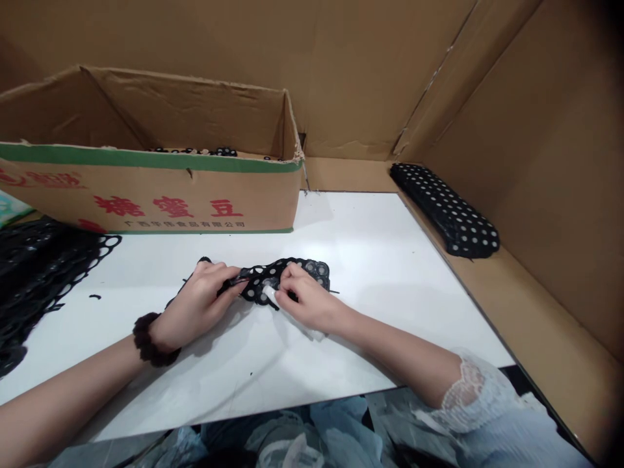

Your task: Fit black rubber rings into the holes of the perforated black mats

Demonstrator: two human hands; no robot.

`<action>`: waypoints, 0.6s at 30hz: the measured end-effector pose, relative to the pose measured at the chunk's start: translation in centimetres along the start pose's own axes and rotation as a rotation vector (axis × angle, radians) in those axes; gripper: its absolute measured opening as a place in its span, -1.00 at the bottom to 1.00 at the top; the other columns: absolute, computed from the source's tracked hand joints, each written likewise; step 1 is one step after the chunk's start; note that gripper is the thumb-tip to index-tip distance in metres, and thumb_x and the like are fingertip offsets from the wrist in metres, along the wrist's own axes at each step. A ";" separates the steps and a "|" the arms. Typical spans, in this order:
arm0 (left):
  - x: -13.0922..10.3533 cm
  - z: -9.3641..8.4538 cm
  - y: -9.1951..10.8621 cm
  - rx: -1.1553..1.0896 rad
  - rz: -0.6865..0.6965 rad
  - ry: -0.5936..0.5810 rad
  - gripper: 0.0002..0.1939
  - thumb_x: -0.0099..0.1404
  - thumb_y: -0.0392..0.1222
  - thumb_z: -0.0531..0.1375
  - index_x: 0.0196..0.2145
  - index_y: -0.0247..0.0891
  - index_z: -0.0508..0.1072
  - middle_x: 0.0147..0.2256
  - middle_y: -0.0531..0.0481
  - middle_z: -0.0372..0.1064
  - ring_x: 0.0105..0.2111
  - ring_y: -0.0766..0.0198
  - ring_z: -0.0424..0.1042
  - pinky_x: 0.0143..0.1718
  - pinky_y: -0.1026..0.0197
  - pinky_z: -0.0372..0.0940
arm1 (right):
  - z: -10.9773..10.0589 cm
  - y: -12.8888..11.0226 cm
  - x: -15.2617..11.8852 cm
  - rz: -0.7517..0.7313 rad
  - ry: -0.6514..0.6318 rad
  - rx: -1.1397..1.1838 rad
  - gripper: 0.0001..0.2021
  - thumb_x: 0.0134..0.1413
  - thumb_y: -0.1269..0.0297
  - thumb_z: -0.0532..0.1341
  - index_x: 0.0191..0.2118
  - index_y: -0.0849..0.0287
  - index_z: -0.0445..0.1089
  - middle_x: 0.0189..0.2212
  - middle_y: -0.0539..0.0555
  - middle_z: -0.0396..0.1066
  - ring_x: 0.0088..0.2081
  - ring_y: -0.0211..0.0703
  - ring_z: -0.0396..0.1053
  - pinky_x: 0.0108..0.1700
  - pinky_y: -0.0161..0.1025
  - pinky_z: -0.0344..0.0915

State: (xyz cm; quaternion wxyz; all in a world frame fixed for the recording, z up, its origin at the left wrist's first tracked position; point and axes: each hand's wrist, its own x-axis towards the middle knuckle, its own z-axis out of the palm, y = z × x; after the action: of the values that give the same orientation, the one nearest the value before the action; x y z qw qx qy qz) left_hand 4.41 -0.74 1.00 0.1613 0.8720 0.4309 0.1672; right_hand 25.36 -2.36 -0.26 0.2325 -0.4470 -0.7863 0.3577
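Note:
A black strip with rows of round holes [270,276] lies on the white table between my hands. My left hand [199,299], with a dark scrunchie at the wrist, is closed on the strip's left part, thumb and fingers pinching it. My right hand [309,299] is curled over the strip's right part, its fingers pressed together. A white object [270,293], perhaps a tool or a piece of cloth, shows under the right fingers and palm; the hand hides most of it.
Behind stands an open cardboard box [195,195] with black holed pieces inside. Black holed material [43,273] is heaped at the left. A black bundle with white dots [446,211] lies on cardboard at the right. Small black scraps dot the white table [380,312].

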 end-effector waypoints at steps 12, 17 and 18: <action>-1.1 2.2 3.2 0.078 0.138 -0.054 -0.87 0.22 -0.35 -0.09 -0.44 -0.26 0.19 -0.51 0.00 0.16 -0.47 0.24 0.14 -0.35 0.15 0.05 | 1.7 0.1 0.5 0.055 0.112 -0.042 -0.85 0.00 0.44 0.04 -0.56 0.22 0.16 -0.35 0.09 0.10 -0.24 -0.20 0.13 -0.13 -0.21 0.17; -0.9 1.7 3.1 0.078 0.119 -0.065 -0.82 0.25 -0.30 -0.10 -0.47 -0.26 0.22 -0.53 -0.01 0.19 -0.47 0.23 0.17 -0.35 0.16 0.06 | 1.4 0.0 0.7 0.064 0.108 -0.032 -0.82 0.01 0.44 0.04 -0.58 0.22 0.17 -0.38 0.07 0.10 -0.25 -0.20 0.14 -0.14 -0.21 0.17; -0.7 1.5 2.8 0.073 0.100 -0.060 -0.80 0.26 -0.27 -0.10 -0.48 -0.26 0.23 -0.53 -0.01 0.20 -0.47 0.23 0.18 -0.34 0.16 0.07 | 1.2 0.0 0.7 0.060 0.098 -0.022 -0.80 0.02 0.43 0.04 -0.59 0.22 0.16 -0.39 0.06 0.09 -0.26 -0.22 0.15 -0.15 -0.22 0.17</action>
State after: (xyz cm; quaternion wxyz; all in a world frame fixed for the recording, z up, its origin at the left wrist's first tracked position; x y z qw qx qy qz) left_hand 6.57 -3.13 0.70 0.1338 0.9022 0.3878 0.1333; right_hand 24.19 -2.13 -1.04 0.2548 -0.4899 -0.7642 0.3333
